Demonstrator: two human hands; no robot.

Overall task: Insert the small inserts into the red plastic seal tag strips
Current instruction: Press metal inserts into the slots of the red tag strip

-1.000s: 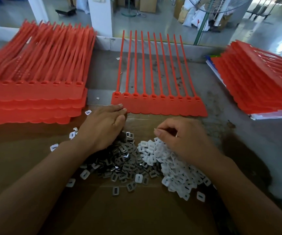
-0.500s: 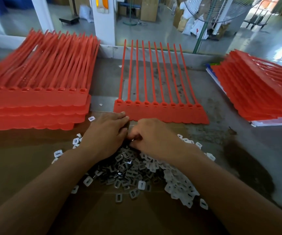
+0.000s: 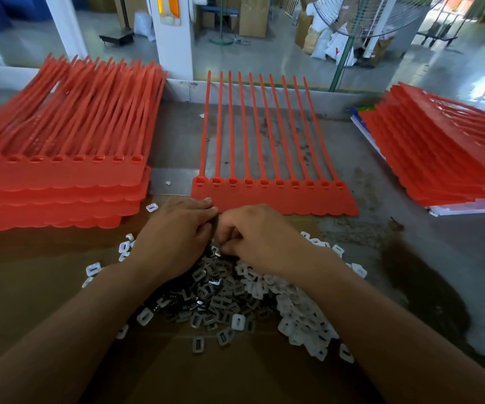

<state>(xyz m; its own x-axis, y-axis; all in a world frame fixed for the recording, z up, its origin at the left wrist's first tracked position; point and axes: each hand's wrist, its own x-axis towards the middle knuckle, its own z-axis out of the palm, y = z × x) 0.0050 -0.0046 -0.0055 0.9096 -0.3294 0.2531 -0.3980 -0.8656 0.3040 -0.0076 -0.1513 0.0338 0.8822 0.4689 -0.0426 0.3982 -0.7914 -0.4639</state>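
Observation:
A single red seal tag strip [image 3: 273, 196] lies flat in the middle of the table, its row of sockets facing me and its thin tails pointing away. Below it sits a heap of small inserts: dark metal ones [image 3: 215, 298] on the left, white plastic ones [image 3: 302, 316] on the right. My left hand [image 3: 174, 237] and my right hand [image 3: 261, 237] meet fingertip to fingertip over the top of the heap, just below the strip's near edge. The fingers of both are curled and pinched together; what they hold is hidden.
A tall stack of red strips [image 3: 60, 176] stands at the left and another slanted stack [image 3: 445, 158] at the right. Brown cardboard [image 3: 31, 287] covers the near table. A stray white insert [image 3: 151, 207] lies by the left stack. A dark stain [image 3: 427, 287] marks the right side.
My right hand has come left from the white pile to meet my left hand. Both hands now pinch together at the top of the heap.

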